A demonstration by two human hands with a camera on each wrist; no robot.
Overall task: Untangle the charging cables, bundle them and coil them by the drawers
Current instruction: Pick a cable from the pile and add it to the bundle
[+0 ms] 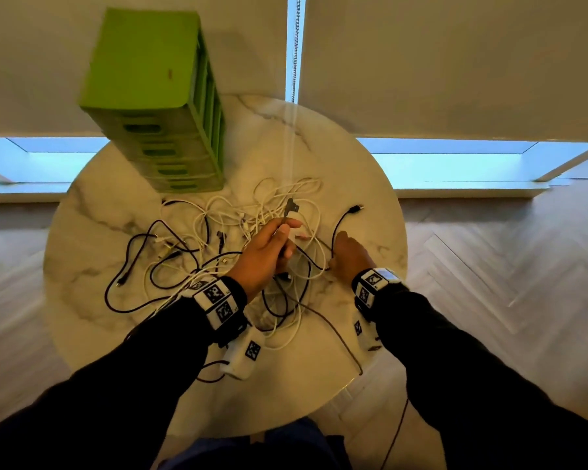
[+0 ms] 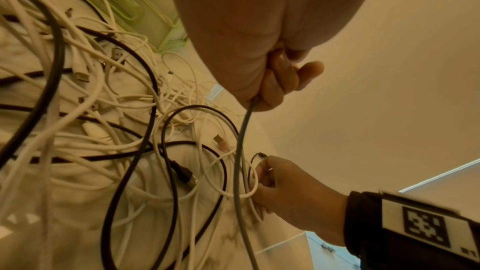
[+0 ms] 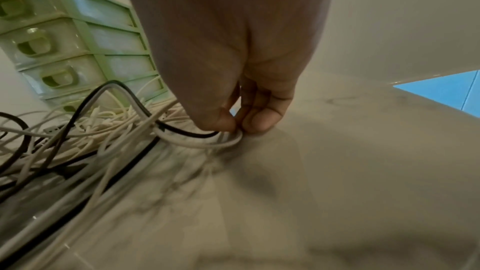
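Note:
A tangle of white and black charging cables (image 1: 238,239) lies mid-table, in front of the green drawer unit (image 1: 157,106). My left hand (image 1: 286,232) is raised over the pile and grips a grey cable (image 2: 242,134), whose angled dark plug (image 1: 291,206) sticks up past the fingers (image 2: 280,81). The grey cable hangs down to the table. My right hand (image 1: 336,256) is low at the pile's right edge. Its thumb and fingers (image 3: 259,122) pinch a white cable loop (image 3: 197,143) together with a black cable (image 3: 187,131) against the marble.
The round marble table (image 1: 370,184) ends just right of my right hand, and bare marble (image 3: 337,151) lies there. The drawers (image 3: 64,48) stand at the back left. One dark cable (image 1: 340,337) trails over the front edge towards the wooden floor (image 1: 489,266).

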